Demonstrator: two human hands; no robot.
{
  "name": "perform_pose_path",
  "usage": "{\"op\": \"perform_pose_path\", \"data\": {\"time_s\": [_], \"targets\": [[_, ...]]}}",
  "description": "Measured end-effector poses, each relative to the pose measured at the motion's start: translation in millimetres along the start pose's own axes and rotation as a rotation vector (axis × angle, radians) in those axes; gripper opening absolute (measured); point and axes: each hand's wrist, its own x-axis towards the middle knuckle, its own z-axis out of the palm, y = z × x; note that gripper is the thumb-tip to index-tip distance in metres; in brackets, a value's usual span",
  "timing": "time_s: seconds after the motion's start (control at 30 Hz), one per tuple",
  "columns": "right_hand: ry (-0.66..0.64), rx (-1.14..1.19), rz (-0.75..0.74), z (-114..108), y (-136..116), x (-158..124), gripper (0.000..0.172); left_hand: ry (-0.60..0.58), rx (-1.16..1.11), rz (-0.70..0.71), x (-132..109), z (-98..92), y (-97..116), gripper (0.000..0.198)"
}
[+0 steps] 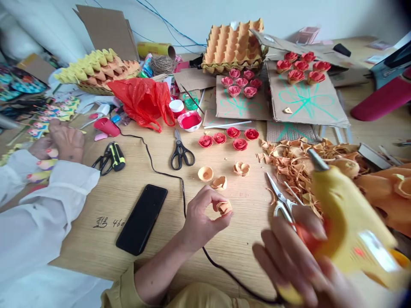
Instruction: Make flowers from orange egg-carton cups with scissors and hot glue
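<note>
My left hand (205, 211) pinches a small curled piece of orange egg-carton pulp (224, 208) between thumb and fingers, above the table. In my right hand (298, 252) is a yellow glue gun (342, 214), its metal nozzle pointing up and away; hand and gun are smeared by motion. Just beyond my left hand lie a loose cup piece (219, 183), a round pulp cup (205, 173) and a layered unpainted flower (241, 169). White-handled scissors (280, 199) lie between my right hand and a heap of pulp scraps (292, 164).
Several red painted flowers (240, 144) stand mid-table, others on cardboard (308, 100). Black scissors (181, 154), a phone (141, 219) and a black cord (183, 188) lie to the left. A co-worker's hands (67, 141) are at far left. Egg trays (236, 45) stand behind.
</note>
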Motion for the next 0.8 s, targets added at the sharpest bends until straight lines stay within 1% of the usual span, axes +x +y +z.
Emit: {"op": "perform_pose_path", "data": {"time_s": [0.03, 0.07, 0.1, 0.13, 0.2, 0.27, 0.37, 0.5, 0.67, 0.8], "targets": [[0.037, 0.028, -0.016, -1.1, 8.0, 10.6, 0.010, 0.005, 0.000, 0.016, 0.2, 0.0, 0.1, 0.020], [0.088, 0.056, -0.034, -3.0, 16.5, 20.7, 0.010, 0.010, 0.004, 0.030, 0.3, 0.0, 0.0, 0.021], [0.170, 0.076, -0.039, -5.8, 24.8, 29.8, 0.015, 0.010, 0.009, 0.043, 0.3, 0.0, -0.1, 0.021], [0.224, 0.071, -0.017, -9.1, 32.6, 37.1, 0.020, 0.009, 0.015, 0.054, 0.1, 0.0, -0.4, 0.022], [0.259, 0.026, 0.045, -16.1, 45.1, 46.2, 0.028, 0.007, 0.019, 0.076, -0.6, 0.2, -0.9, 0.023], [0.261, -0.056, 0.108, -21.1, 52.6, 48.7, 0.035, 0.003, 0.019, 0.096, -1.6, 0.4, -1.0, 0.024], [0.235, -0.122, 0.182, -22.8, 56.3, 46.7, 0.042, -0.012, 0.020, 0.118, -3.0, 1.3, -0.3, 0.022], [0.190, -0.112, 0.250, -21.5, 56.0, 45.0, 0.043, -0.021, 0.010, 0.123, -4.9, 3.7, 0.2, 0.019], [0.185, -0.092, 0.263, -22.9, 55.0, 46.0, 0.045, -0.034, -0.016, 0.120, -5.6, 5.5, 0.3, 0.017], [0.184, -0.104, 0.244, -22.8, 54.3, 45.5, 0.046, -0.051, -0.031, 0.105, -5.4, 4.6, 2.0, 0.019]]}}
